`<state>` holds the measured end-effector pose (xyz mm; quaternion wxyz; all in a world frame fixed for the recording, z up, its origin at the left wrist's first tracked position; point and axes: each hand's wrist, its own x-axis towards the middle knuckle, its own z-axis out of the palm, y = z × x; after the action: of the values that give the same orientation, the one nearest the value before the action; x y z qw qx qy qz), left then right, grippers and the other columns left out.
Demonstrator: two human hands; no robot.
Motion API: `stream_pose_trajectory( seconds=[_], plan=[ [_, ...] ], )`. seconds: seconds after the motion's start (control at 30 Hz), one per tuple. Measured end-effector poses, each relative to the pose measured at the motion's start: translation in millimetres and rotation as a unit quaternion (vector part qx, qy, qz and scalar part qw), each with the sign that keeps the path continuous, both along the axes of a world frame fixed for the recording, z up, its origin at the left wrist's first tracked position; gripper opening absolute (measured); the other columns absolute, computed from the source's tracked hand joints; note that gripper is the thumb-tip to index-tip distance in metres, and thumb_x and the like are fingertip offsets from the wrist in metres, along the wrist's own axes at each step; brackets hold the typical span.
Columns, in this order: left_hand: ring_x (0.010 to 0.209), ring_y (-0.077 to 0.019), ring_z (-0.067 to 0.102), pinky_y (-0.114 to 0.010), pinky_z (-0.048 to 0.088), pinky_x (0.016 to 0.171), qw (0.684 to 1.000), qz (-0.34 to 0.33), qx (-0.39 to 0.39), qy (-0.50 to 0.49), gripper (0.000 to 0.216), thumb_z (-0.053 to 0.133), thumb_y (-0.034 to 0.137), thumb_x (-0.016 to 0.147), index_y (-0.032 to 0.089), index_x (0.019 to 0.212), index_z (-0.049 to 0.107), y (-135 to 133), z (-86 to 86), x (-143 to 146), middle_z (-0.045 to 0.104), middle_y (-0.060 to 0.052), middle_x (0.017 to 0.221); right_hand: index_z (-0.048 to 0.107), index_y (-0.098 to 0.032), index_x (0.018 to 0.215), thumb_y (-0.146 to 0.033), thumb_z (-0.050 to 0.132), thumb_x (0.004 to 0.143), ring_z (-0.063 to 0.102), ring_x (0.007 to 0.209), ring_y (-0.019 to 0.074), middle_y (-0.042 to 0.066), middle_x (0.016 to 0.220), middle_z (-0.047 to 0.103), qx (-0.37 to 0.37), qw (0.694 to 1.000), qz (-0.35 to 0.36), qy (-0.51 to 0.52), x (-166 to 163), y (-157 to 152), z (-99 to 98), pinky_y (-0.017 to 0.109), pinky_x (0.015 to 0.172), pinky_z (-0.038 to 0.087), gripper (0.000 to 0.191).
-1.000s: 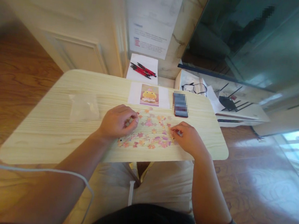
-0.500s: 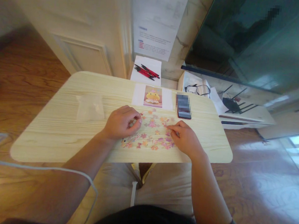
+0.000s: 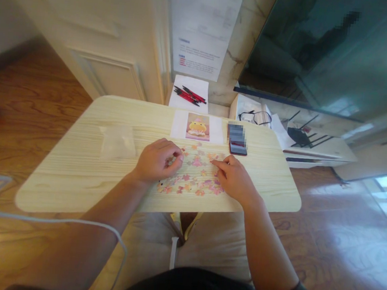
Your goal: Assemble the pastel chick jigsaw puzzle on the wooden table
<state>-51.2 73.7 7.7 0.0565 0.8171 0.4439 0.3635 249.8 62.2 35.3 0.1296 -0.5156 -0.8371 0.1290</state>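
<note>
Many small jigsaw puzzle pieces (image 3: pixel 197 162) in pink, orange and purple lie loose on the pale wooden table (image 3: pixel 67 152). My left hand (image 3: pixel 160 160) rests at the left of the pieces, fingers curled and thumb against the index finger; what is inside the curl is hidden. On the other side, my right hand (image 3: pixel 233 178) has thumb and index finger together at a small puzzle piece (image 3: pixel 211 161) among the upper right pieces. Behind them lies a white sheet with a printed picture (image 3: pixel 198 127) of a yellow figure.
A phone (image 3: pixel 237 139) lies at the back right of the table. A clear plastic bag (image 3: pixel 118 142) is on the left. Beyond the table are red and black pens (image 3: pixel 189 95) on white paper. A pale cable (image 3: pixel 71 219) crosses above my left forearm.
My right hand has moved slightly to the left, its fingertips further in among the pieces. My left hand has stayed in place.
</note>
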Motion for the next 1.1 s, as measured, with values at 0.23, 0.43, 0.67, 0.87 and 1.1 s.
stream_pose_trajectory(
  seconds=[0.23,0.43,0.67,0.87,1.1],
  plan=[
    [0.08,-0.0219,0.065,-0.038,0.049,0.077,1.0,0.002,-0.004,-0.003,0.011,0.06,0.03,0.089,0.023,0.084,0.066,0,0.0,0,0.074,-0.004,0.084,0.074,-0.026,0.131,-0.018,0.052,0.1,0.062,0.107,0.0229,0.009,0.113,0.06,0.0,0.999,-0.006,0.034,6,-3,0.3,0.035,0.101,0.051,0.039],
    [0.08,-0.0215,0.065,-0.038,0.049,0.077,1.0,0.002,-0.004,-0.005,0.01,0.061,0.03,0.089,0.022,0.086,0.067,0,-1.0,0,0.074,-0.004,0.083,0.075,-0.026,0.13,-0.016,0.053,0.099,0.061,0.106,0.0231,0.009,0.112,0.061,-0.002,1.0,-0.002,0.022,0,-3,-3.4,0.036,0.101,0.05,0.039],
    [0.079,-0.0211,0.063,-0.037,0.049,0.077,1.0,-0.005,0.001,-0.006,0.01,0.06,0.03,0.09,0.022,0.086,0.066,0,-0.7,0,0.072,-0.003,0.081,0.075,-0.022,0.125,-0.02,0.052,0.101,0.063,0.106,0.0228,0.01,0.114,0.063,0.024,0.999,-0.008,0.04,-6,7,-1.4,0.035,0.1,0.05,0.034],
    [0.079,-0.0209,0.063,-0.037,0.049,0.076,1.0,-0.003,-0.003,-0.01,0.011,0.06,0.03,0.091,0.022,0.086,0.065,0,-1.0,0,0.072,-0.004,0.081,0.076,-0.019,0.117,-0.031,0.057,0.103,0.063,0.109,0.026,0.013,0.111,0.064,0.035,0.999,-0.023,-0.009,-28,37,-3.5,0.037,0.101,0.048,0.027],
    [0.079,-0.0212,0.064,-0.038,0.05,0.077,1.0,0.004,-0.009,-0.012,0.011,0.06,0.03,0.091,0.023,0.084,0.066,-1,-0.1,1,0.071,-0.004,0.08,0.073,-0.017,0.105,-0.023,0.065,0.095,0.062,0.111,0.0252,0.012,0.113,0.065,0.005,0.999,-0.048,0.011,-39,53,-12.1,0.037,0.102,0.046,0.013]
  ],
)
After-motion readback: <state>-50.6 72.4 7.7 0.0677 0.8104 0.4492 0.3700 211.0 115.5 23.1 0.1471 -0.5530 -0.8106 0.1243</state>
